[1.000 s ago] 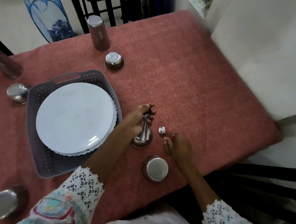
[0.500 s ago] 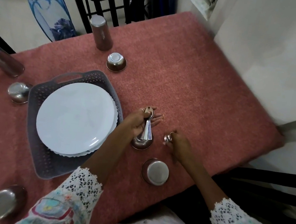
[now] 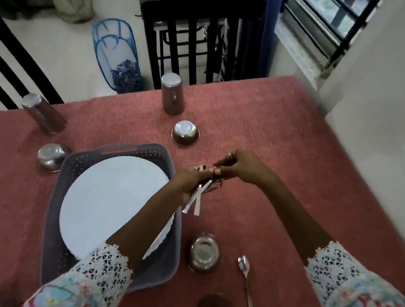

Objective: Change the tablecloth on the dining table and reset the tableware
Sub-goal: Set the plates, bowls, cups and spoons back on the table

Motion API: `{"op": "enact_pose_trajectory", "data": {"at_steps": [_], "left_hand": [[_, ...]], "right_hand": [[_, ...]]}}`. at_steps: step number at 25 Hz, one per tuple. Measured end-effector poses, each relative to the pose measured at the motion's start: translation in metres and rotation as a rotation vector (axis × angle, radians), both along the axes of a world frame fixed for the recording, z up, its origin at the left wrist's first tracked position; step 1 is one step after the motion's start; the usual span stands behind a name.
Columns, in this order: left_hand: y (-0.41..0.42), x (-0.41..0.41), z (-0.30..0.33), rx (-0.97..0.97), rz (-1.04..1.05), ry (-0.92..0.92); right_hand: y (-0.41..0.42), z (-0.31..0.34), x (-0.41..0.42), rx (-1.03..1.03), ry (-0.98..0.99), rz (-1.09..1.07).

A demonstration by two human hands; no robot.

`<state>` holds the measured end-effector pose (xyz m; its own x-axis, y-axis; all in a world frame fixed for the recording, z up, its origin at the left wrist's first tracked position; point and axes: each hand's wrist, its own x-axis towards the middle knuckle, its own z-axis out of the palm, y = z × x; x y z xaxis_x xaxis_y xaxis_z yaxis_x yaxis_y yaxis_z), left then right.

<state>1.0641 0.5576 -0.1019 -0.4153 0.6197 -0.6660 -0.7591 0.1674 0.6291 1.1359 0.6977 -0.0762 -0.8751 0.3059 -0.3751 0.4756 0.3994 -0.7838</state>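
Partly hidden behind left hand [image 3: 188, 181]: bundle of spoons [image 3: 195, 199] gripped in curled fingers, beside basket [image 3: 129, 146] of plates [image 3: 110, 202]. Right hand [image 3: 240, 168] pinching at bundle top; exact hold unclear. Since earlier: one spoon [image 3: 245, 282] laid on tablecloth [image 3: 290, 140] beside bowl [image 3: 204, 253].

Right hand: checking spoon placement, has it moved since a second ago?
Yes. The right hand left the near bowl for the left hand's spoons.

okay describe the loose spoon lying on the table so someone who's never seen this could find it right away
On the red tablecloth, look at the near edge, right of the grey tray holding white plates. The single spoon lies flat beside an upturned steel bowl. Unlike the other spoons, no hand holds it.
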Motion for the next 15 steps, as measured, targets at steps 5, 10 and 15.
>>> {"op": "enact_pose_trajectory", "data": {"at_steps": [5, 10, 15], "left_hand": [[0.011, -0.062, -0.016, -0.075, 0.307, 0.068], [0.031, -0.098, -0.035, -0.007, 0.358, 0.025], [0.049, -0.128, -0.037, -0.030, 0.348, -0.028]], "right_hand": [[0.084, -0.015, -0.073, 0.335, 0.114, -0.355], [0.083, -0.085, -0.162, 0.780, 0.461, -0.444], [0.048, -0.174, -0.163, 0.834, 0.406, -0.254]]}}
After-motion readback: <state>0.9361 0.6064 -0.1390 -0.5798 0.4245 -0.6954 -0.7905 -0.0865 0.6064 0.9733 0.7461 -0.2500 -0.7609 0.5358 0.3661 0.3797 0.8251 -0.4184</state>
